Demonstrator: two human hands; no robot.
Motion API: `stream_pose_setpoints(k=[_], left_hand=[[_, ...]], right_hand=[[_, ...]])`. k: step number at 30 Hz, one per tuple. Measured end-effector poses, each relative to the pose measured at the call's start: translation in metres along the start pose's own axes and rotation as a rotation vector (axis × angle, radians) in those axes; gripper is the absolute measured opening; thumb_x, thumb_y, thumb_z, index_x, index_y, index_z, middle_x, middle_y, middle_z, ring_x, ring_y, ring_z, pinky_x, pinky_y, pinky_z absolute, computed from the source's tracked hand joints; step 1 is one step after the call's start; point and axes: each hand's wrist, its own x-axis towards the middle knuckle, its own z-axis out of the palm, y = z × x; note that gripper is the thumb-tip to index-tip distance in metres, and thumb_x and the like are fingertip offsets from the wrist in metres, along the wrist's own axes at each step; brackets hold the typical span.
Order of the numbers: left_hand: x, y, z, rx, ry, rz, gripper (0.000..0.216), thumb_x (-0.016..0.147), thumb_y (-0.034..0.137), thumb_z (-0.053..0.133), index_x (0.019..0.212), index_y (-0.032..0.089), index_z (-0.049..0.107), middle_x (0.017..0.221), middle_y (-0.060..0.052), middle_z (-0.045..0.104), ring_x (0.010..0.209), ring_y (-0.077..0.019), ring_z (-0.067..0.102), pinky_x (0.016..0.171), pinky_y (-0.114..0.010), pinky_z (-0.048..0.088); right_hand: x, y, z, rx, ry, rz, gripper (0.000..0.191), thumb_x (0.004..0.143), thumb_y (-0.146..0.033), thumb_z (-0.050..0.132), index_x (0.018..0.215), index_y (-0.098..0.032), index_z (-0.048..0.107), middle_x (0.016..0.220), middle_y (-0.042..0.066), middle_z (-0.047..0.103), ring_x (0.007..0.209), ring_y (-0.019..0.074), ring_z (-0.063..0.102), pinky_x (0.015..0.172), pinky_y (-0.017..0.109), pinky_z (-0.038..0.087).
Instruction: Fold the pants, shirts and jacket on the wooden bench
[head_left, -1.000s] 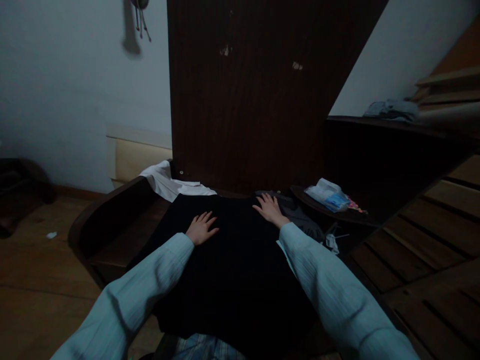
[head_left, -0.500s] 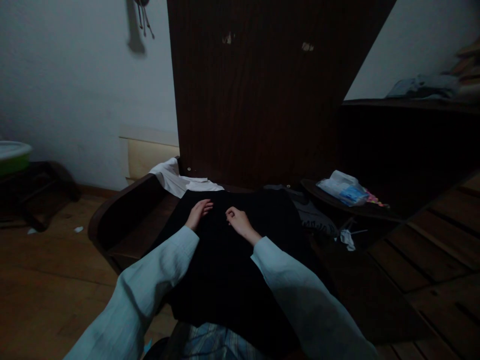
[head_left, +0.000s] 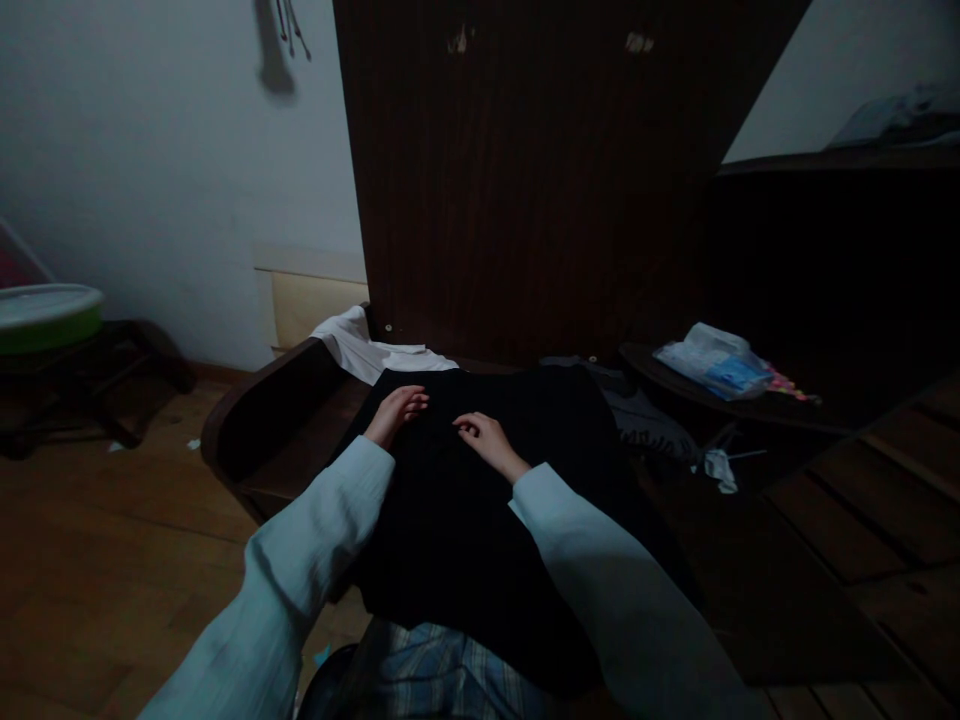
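Note:
A large black cloth [head_left: 450,540] lies spread over a dark wooden seat and hangs toward me. My left hand [head_left: 399,412] is at its far left part, fingers loosely bent and holding nothing that I can see. To the right of it, my right hand [head_left: 486,440] is just above or on the same cloth, also with loosely curved fingers and nothing visible in them. Whether either hand touches the fabric is too dark to tell. Behind the black cloth, a white cloth [head_left: 352,345] is draped at the seat's back left corner.
A curved wooden armrest [head_left: 240,395] stands left of the seat. At right, a dark shelf holds a clear and blue plastic packet [head_left: 712,362]. Grey printed fabric [head_left: 649,425] lies below it. A green tub [head_left: 52,325] rests on a low stool at far left. A tall dark panel [head_left: 525,200] rises behind.
The view has shifted, so the surroundings sit a little further right. Both hands stay over the black cloth, with the right hand's fingers slightly more extended.

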Motion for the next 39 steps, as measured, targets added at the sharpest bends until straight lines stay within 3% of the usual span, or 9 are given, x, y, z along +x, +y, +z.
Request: stream_pose_setpoints(k=[4, 9, 14, 19, 24, 32, 39], left_hand=[[-0.033, 0.016, -0.022, 0.337, -0.161, 0.079, 0.042, 0.066, 0.048, 0.059, 0.092, 0.015, 0.059, 0.094, -0.008, 0.064, 0.087, -0.0193, 0.058, 0.078, -0.031, 0.044], [-0.083, 0.02, -0.048, 0.695, -0.114, 0.23, 0.04, 0.068, 0.05, 0.055, 0.091, 0.017, 0.058, 0.093, -0.005, 0.063, 0.089, -0.0205, 0.057, 0.082, -0.033, 0.044], [-0.111, 0.003, -0.037, 1.022, -0.118, 0.321, 0.031, 0.072, 0.044, 0.052, 0.088, 0.019, 0.057, 0.091, -0.005, 0.061, 0.088, -0.0194, 0.056, 0.082, -0.032, 0.043], [-0.12, -0.011, -0.016, 1.293, 0.015, 0.298, 0.019, 0.077, 0.036, 0.047, 0.083, 0.02, 0.056, 0.089, -0.004, 0.057, 0.087, -0.0193, 0.053, 0.076, -0.031, 0.043], [-0.121, -0.013, -0.008, 1.334, 0.087, 0.256, 0.016, 0.079, 0.027, 0.043, 0.082, 0.019, 0.056, 0.084, -0.004, 0.056, 0.084, -0.0193, 0.052, 0.075, -0.03, 0.042], [-0.119, -0.009, -0.016, 1.231, 0.072, 0.243, 0.017, 0.079, 0.034, 0.044, 0.078, 0.02, 0.055, 0.08, -0.002, 0.056, 0.08, -0.0174, 0.054, 0.071, -0.028, 0.042], [-0.121, -0.007, -0.016, 1.34, 0.053, 0.186, 0.014, 0.075, 0.03, 0.047, 0.083, 0.02, 0.054, 0.085, -0.003, 0.055, 0.084, -0.018, 0.053, 0.072, -0.027, 0.042]], right_hand=[[0.0, 0.003, 0.001, 0.043, 0.015, 0.01, 0.016, 0.072, -0.011, 0.051, 0.082, -0.018, 0.062, 0.071, -0.001, 0.052, 0.061, 0.0091, 0.048, 0.062, 0.022, 0.04], [-0.001, 0.001, 0.0, 0.066, 0.011, 0.032, 0.017, 0.071, -0.011, 0.051, 0.082, -0.016, 0.062, 0.071, 0.0, 0.053, 0.061, 0.0094, 0.048, 0.062, 0.022, 0.041], [-0.001, 0.003, 0.0, 0.078, 0.018, 0.029, 0.017, 0.07, -0.011, 0.051, 0.082, -0.017, 0.062, 0.073, 0.0, 0.055, 0.063, 0.0097, 0.049, 0.062, 0.022, 0.041], [0.0, 0.007, 0.003, 0.096, 0.046, -0.012, 0.016, 0.07, -0.01, 0.051, 0.079, -0.017, 0.062, 0.073, 0.0, 0.056, 0.062, 0.0099, 0.05, 0.061, 0.022, 0.04], [0.0, 0.009, 0.005, 0.098, 0.057, -0.014, 0.017, 0.069, -0.011, 0.051, 0.079, -0.017, 0.062, 0.072, 0.0, 0.055, 0.062, 0.0099, 0.049, 0.06, 0.023, 0.04], [0.0, 0.009, 0.004, 0.126, 0.053, -0.01, 0.017, 0.069, -0.011, 0.05, 0.079, -0.017, 0.062, 0.072, 0.001, 0.056, 0.062, 0.0103, 0.05, 0.06, 0.023, 0.04], [0.0, 0.007, 0.003, 0.112, 0.046, -0.016, 0.017, 0.069, -0.012, 0.05, 0.079, -0.017, 0.062, 0.072, 0.001, 0.057, 0.062, 0.0102, 0.05, 0.061, 0.023, 0.041]])
